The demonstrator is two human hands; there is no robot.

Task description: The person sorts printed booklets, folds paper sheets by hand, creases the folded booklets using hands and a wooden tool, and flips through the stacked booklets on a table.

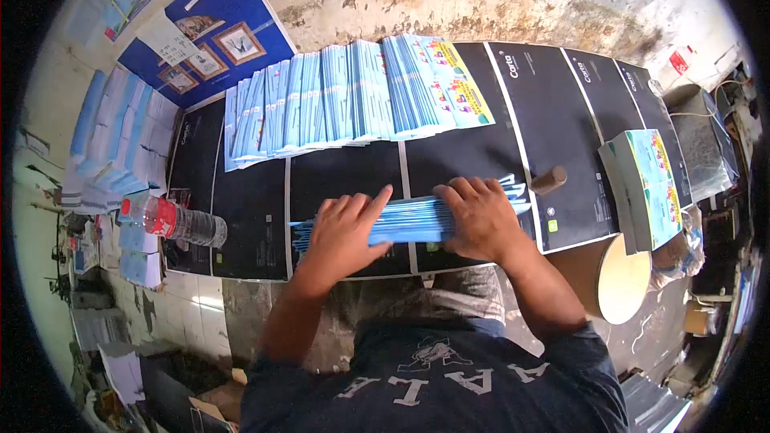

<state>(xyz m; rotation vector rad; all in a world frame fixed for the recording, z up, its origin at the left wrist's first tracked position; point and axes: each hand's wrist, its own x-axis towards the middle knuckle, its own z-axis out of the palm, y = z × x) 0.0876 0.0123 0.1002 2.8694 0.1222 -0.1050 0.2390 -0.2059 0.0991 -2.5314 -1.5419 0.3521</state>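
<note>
A bundle of folded blue booklets (pixel 413 220) stands along the near edge of the black table, its many folded edges showing. My left hand (pixel 341 232) is around its left part, with the index finger stretched out over the top and the thumb along the near side. My right hand (pixel 481 220) grips the right part from above, fingers bent over the far side. The booklets' right ends fan out beyond my right hand. A small brown cylinder (pixel 549 180) lies on the table just right of them.
A long row of blue booklets (pixel 345 100) lies at the back. Another booklet stack (pixel 642 192) stands at the right edge. A water bottle (pixel 180 223) lies at the left, near piled paper stacks (pixel 128 132). A blue board (pixel 220 32) leans against the wall. A large cardboard roll (pixel 613 281) is at lower right.
</note>
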